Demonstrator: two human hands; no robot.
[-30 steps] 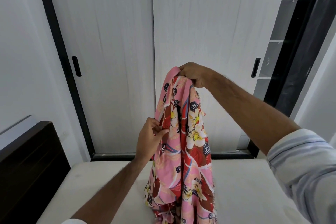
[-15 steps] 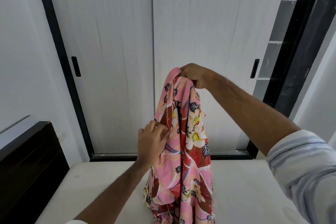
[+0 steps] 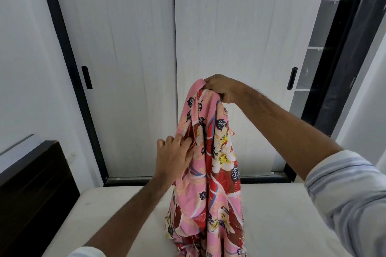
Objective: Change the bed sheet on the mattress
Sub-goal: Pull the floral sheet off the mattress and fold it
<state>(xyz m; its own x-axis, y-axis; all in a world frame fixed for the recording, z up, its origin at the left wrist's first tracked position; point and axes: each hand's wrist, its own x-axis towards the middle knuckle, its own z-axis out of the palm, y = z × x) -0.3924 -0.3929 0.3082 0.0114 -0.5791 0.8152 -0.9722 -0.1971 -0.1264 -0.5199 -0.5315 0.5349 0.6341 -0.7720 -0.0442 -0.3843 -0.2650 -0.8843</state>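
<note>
Hanging bunched from the right hand (image 3: pixel 221 88), which clenches its top, the sheet (image 3: pixel 208 173) reaches the mattress (image 3: pixel 282 225); left hand (image 3: pixel 173 158) fingers pinch a side fold.

Bright, even daylight; wide-angle edge distortion

Bare mattress (image 3: pixel 282 215) lies open right of the hanging floral sheet (image 3: pixel 211 162), and open again on the left up to the dark headboard (image 3: pixel 31 183), which walls that side. The sheet hangs mid-bed, bunched on the mattress. Behind, the closed wardrobe doors (image 3: pixel 129 68) block the far edge.
</note>
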